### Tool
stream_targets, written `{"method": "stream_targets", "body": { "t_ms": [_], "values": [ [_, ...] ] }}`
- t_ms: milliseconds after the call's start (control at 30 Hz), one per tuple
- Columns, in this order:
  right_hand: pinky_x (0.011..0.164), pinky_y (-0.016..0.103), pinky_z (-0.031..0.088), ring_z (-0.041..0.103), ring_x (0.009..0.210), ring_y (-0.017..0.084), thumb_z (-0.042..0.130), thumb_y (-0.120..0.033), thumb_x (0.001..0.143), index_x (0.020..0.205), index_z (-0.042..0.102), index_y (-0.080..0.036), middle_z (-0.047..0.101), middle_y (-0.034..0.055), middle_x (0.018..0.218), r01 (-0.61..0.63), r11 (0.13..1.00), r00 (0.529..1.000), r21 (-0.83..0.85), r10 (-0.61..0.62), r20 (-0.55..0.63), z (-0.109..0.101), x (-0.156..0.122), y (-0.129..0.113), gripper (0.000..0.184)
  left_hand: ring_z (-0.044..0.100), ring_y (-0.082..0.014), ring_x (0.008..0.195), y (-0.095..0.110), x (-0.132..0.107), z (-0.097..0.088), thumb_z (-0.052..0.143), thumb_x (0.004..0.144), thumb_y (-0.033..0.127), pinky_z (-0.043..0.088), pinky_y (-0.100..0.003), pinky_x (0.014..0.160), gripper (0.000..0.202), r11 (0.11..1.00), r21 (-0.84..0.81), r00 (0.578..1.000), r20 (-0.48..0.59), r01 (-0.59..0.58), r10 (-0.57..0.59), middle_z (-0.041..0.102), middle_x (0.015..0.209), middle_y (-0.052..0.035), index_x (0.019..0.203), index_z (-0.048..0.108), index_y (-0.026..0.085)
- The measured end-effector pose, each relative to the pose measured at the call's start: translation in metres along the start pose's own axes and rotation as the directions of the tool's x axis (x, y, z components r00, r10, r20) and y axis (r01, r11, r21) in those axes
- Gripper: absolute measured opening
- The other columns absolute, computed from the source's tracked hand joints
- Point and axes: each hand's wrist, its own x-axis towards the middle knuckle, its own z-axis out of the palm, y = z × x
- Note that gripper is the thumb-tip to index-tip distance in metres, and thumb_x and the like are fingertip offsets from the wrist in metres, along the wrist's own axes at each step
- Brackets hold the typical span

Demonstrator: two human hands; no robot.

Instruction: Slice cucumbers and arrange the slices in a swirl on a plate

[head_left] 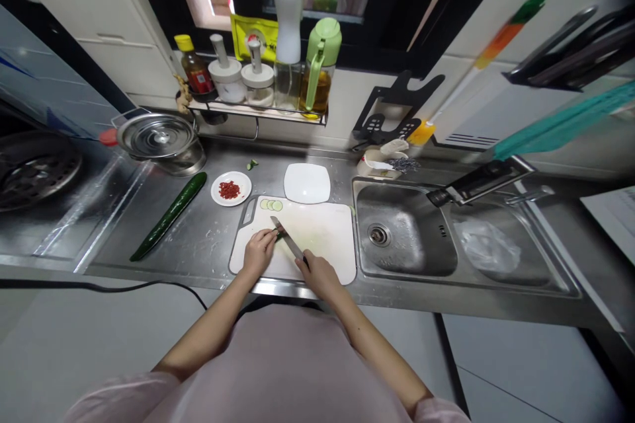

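Note:
On the white cutting board (322, 231), my right hand (320, 271) is closed round the handle of a kitchen knife (290, 241). The blade points away and to the left. My left hand (258, 252) is closed beside the blade, its fingertips on a small dark green piece of cucumber (280, 234), mostly hidden by the fingers and knife. Three pale cucumber slices (271, 205) overlap near the board's far left corner. A whole cucumber (171, 215) lies on the steel counter to the left.
A plate (216, 195) of chopped red pieces and a square white plate (307, 183) stand behind the board, with cucumber ends (253, 164) between. A lidded steel pot (161, 139) is back left; the sink (407, 231) is right. Above hangs a shelf (258, 111) of bottles and jars.

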Motion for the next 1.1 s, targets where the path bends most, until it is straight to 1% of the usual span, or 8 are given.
{"method": "stream_targets", "body": {
  "t_ms": [367,700,933,1100],
  "values": [
    [0.062,0.026,0.029,0.062,0.084,0.02,0.028,-0.045,0.099,0.107,0.051,-0.02,0.067,0.0097,0.095,-0.006,1.0,1.0,-0.014,0.007,0.022,0.0036,0.0018,-0.0003,0.035,0.061,-0.0178,0.098,0.0009,0.0001,0.0,0.046,0.092,0.026,0.051,-0.034,0.088,0.025,1.0,0.008,1.0,0.011,-0.004,0.004,0.067,0.103,-0.0068,0.105,0.068,0.023],
    [0.063,0.027,0.031,0.063,0.086,0.022,0.031,-0.043,0.099,0.107,0.049,-0.02,0.067,0.0103,0.095,-0.015,0.999,0.999,-0.04,0.017,0.048,-0.0008,0.0003,-0.0043,0.031,0.061,-0.0187,0.1,-0.0005,-0.0002,0.0005,0.045,0.093,0.026,0.05,-0.036,0.089,0.026,1.0,0.018,0.999,0.035,-0.013,0.012,0.068,0.105,-0.0071,0.107,0.067,0.023],
    [0.063,0.027,0.032,0.063,0.088,0.022,0.032,-0.042,0.098,0.108,0.05,-0.019,0.067,0.0107,0.097,-0.009,0.999,0.998,-0.051,0.012,0.059,-0.0051,0.0004,-0.0059,0.031,0.06,-0.0184,0.1,0.0018,-0.0006,0.0004,0.044,0.093,0.025,0.05,-0.035,0.089,0.026,1.0,0.014,1.0,0.029,-0.003,0.003,0.067,0.107,-0.0066,0.107,0.067,0.023],
    [0.066,0.028,0.034,0.062,0.089,0.023,0.032,-0.041,0.098,0.11,0.05,-0.019,0.067,0.0117,0.098,-0.011,0.999,0.998,-0.05,0.014,0.067,-0.0034,0.0016,-0.0056,0.031,0.06,-0.0185,0.101,0.0016,-0.0004,0.0009,0.045,0.093,0.024,0.05,-0.035,0.09,0.026,1.0,0.028,0.999,0.035,-0.014,0.013,0.067,0.107,-0.0068,0.107,0.067,0.023]
  ]
}}
